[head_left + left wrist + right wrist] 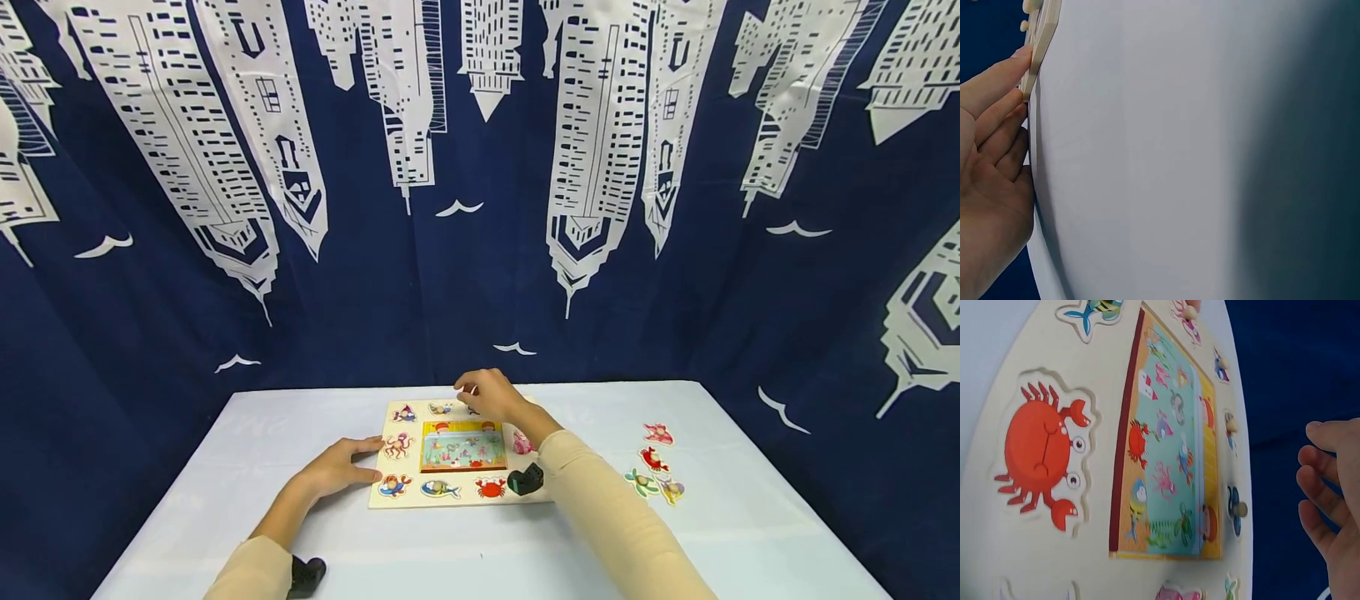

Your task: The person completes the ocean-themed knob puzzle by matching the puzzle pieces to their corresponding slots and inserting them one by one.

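Note:
A wooden sea-animal peg puzzle board [468, 498] lies flat on the white table, with a printed aquarium picture [463, 447] in its middle. My left hand [333, 469] touches the board's left edge with thumb and fingertips, fingers mostly straight. Over the board's far edge my right hand [491, 396] hovers, its fingers loosely bent and holding nothing. Near it, a dark blue knobbed piece [1235, 511] sits in the board. An octopus piece [398, 446] and a striped fish piece [439, 488] are also seated. The printed crab recess [1035, 450] has no knobbed piece in it.
Several loose pieces lie on the table right of the board: a pink one [658, 433], a red crab [653, 459], a green turtle [641, 483] and a purple-and-yellow one [671, 490]. A navy curtain [480, 283] with white buildings hangs behind the table.

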Tool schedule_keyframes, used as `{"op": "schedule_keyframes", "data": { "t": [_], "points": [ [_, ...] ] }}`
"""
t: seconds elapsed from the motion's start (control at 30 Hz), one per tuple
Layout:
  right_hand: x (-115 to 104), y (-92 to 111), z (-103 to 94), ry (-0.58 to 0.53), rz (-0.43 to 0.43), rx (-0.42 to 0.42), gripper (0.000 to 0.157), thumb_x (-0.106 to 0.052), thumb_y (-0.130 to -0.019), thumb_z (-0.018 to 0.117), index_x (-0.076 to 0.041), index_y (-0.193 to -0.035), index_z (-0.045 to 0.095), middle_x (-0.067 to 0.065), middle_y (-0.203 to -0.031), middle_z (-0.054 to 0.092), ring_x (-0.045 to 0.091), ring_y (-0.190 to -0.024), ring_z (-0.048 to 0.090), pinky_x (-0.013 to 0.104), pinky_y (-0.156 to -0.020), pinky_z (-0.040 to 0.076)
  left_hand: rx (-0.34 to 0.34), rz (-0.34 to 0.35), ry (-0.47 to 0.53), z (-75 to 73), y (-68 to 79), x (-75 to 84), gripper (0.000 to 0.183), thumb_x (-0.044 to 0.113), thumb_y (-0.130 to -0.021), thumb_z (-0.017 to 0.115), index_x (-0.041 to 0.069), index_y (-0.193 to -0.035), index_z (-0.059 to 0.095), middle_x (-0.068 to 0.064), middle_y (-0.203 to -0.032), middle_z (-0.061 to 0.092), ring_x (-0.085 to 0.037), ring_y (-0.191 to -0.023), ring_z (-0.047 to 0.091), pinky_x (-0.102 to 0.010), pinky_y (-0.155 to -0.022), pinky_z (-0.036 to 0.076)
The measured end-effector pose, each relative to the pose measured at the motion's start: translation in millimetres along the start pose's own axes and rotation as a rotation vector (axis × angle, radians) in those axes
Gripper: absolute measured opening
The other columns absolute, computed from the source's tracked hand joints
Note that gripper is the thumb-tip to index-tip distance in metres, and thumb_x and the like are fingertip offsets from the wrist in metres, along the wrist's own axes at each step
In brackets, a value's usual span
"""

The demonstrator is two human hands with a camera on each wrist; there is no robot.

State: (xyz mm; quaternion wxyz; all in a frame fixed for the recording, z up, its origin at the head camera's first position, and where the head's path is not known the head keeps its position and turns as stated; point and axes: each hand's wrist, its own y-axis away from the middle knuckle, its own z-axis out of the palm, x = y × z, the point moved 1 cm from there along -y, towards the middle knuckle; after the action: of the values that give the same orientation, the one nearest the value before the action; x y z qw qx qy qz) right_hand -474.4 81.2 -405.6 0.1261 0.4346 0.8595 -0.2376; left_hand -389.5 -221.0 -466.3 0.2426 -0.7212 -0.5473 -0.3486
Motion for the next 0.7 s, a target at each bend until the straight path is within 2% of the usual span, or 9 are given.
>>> {"op": "schedule_keyframes", "data": {
  "t": [0.3, 0.7],
  "points": [
    [7.6, 7.8, -19.9, 0.008, -0.011, 0.047, 0.016, -0.011, -0.097, 0.071, -0.007, -0.112, 0.078, 0.001, -0.094, 0.074, 0.013, -0.079, 0.062, 0.030, -0.072, 0.053, -0.006, 0.014, 0.017, -3.3, 0.3, 2.2, 0.063, 0.011, -0.084, 0.086, -0.001, -0.141, 0.062, -0.021, -0.155, 0.046, -0.048, -0.148, 0.028, -0.067, -0.118, 0.018],
    [22.1, 29.8, -35.4, 0.027, -0.042, 0.051, 0.018, -0.011, -0.096, 0.071, -0.005, -0.112, 0.077, 0.000, -0.093, 0.073, 0.013, -0.078, 0.059, 0.028, -0.070, 0.052, -0.013, 0.021, 0.039, 0.5, 1.0, -2.0, 0.063, 0.010, -0.083, 0.086, -0.001, -0.140, 0.062, -0.020, -0.156, 0.046, -0.048, -0.149, 0.027, -0.067, -0.119, 0.017]
  ]
}}
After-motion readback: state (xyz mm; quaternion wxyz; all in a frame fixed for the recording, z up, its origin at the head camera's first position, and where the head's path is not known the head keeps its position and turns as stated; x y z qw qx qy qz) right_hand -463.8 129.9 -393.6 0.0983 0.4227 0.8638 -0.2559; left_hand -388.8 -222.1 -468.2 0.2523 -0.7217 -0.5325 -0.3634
